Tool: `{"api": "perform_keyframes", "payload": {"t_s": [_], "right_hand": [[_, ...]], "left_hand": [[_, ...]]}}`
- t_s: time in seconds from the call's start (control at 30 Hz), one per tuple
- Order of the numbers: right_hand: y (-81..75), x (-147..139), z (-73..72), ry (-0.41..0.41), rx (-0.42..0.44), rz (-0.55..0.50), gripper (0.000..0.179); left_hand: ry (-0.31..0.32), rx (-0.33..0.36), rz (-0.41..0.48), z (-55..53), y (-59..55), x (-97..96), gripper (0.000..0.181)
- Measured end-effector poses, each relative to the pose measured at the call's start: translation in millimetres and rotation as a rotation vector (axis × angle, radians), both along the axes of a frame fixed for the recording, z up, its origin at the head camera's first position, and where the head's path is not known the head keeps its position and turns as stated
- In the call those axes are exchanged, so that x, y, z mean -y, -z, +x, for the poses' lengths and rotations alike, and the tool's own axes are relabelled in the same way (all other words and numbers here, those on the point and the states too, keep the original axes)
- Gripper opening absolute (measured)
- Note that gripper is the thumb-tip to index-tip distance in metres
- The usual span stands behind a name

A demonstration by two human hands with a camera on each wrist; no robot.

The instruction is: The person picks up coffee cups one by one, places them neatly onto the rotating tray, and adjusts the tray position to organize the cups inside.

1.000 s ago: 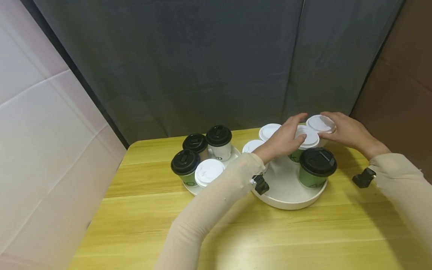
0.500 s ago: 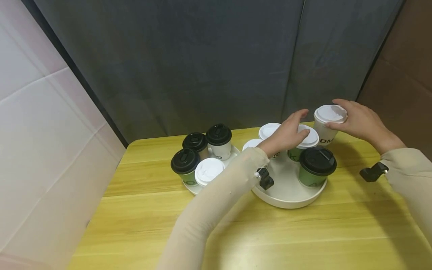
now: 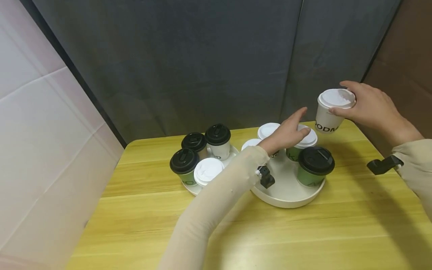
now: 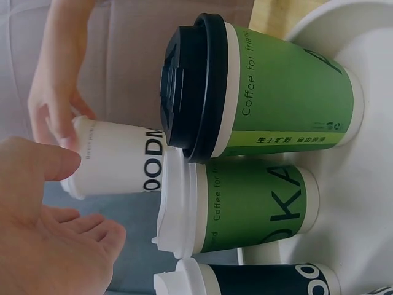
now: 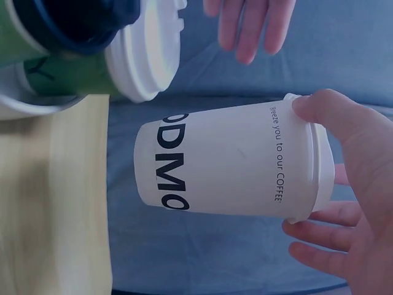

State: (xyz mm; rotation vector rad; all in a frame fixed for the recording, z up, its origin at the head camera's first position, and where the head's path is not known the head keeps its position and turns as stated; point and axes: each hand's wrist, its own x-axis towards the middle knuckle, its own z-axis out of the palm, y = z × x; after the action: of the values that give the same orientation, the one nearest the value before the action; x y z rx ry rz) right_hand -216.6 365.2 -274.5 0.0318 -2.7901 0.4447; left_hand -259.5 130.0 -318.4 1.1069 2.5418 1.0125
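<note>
A white paper coffee cup (image 3: pixel 326 120) with a white lid and black lettering is held up at the far right by my right hand (image 3: pixel 374 107). In the right wrist view, thumb and fingers grip the cup (image 5: pixel 227 160) around its lid. My left hand (image 3: pixel 287 131) hovers over the round white tray (image 3: pixel 285 202), fingers extended and holding nothing. Just right of it on the tray stand a green cup with a white lid (image 3: pixel 293 153) and a green cup with a black lid (image 3: pixel 310 177). White-lidded cups (image 3: pixel 268 130) at the tray's left are partly hidden by the left arm.
Left of the tray, a smaller white plate (image 3: pixel 233 159) carries several lidded cups, such as a black-lidded white one (image 3: pixel 222 150) and a white-lidded one (image 3: pixel 208 170). A grey curtain (image 3: pixel 202 67) hangs behind the yellow wooden table (image 3: pixel 145 225). A brown panel (image 3: pixel 405 75) borders the right.
My right hand has lifted the white cup from the back of the tray, moving it up and to the right. The left hand has barely shifted.
</note>
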Motion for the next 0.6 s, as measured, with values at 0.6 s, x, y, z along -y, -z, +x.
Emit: {"api": "perform_keyframes", "payload": {"t_s": [0.6], "right_hand": [[-25.4, 32, 4.5, -0.025, -0.032, 0.004, 0.088]], "left_hand": [[-0.026, 0.062, 0.021, -2.8, -3.7, -0.5, 0.071]]}}
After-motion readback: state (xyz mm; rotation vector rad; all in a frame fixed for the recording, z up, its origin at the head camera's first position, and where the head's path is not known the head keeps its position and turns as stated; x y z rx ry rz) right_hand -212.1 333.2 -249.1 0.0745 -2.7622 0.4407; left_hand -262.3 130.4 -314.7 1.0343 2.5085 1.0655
